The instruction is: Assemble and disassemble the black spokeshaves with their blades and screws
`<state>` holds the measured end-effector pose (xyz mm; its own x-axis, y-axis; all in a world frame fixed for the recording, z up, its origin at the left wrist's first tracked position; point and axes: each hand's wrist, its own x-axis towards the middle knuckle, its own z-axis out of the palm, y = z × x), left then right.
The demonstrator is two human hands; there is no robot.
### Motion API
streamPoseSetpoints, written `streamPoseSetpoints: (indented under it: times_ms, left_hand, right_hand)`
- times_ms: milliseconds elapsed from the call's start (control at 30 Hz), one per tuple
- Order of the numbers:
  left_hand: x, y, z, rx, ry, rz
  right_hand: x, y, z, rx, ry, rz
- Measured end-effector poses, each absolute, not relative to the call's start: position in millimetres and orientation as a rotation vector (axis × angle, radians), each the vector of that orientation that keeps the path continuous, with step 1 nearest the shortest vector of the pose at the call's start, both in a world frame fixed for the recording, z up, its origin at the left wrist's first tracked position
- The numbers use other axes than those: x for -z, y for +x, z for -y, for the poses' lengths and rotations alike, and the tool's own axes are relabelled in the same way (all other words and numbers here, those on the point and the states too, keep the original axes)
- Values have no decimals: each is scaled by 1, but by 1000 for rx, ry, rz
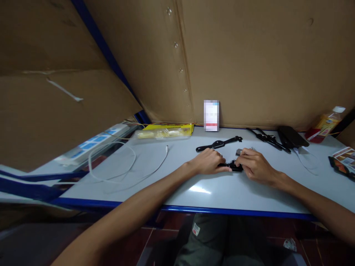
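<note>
At the middle of the white table, my left hand [209,161] is wrapped over one end of a black tool [235,168] that lies low on the surface. My right hand [254,165] has its fingers pinched together at the tool's other end; what they hold there is too small to make out. A small grey flat piece [238,152] shows just beside the right fingertips. Behind my hands lies another black tool [219,144] with long handles, touched by neither hand.
Several black tools [268,139], a dark case [292,136] and a bottle [324,125] stand or lie at the right. A phone-like screen [211,115] leans on the back panel. Left are a yellow package [166,131], a white cable [135,157] and a power strip [94,144].
</note>
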<state>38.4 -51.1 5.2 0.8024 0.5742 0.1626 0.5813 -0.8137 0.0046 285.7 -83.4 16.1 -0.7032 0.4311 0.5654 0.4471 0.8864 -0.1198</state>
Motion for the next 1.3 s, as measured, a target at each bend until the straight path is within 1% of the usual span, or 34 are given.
streamPoseSetpoints:
  times_ms: [233, 400, 600, 800, 1300]
  left_hand:
    - [-3, 38, 50, 280, -2946, 937]
    - [-4, 39, 50, 244, -2940, 955]
    - [-4, 38, 51, 265, -2940, 931]
    - [-4, 39, 51, 213, -2924, 961]
    - [-4, 38, 51, 248, -2953, 969]
  right_hand:
    - [-12, 289, 80, 50, -742, 2441]
    - [-10, 288, 81, 2, -696, 2483]
    - [-12, 284, 85, 45, -656, 2492]
    - [-15, 282, 85, 80, -612, 2467]
    - [-11, 285, 81, -16, -794, 2524]
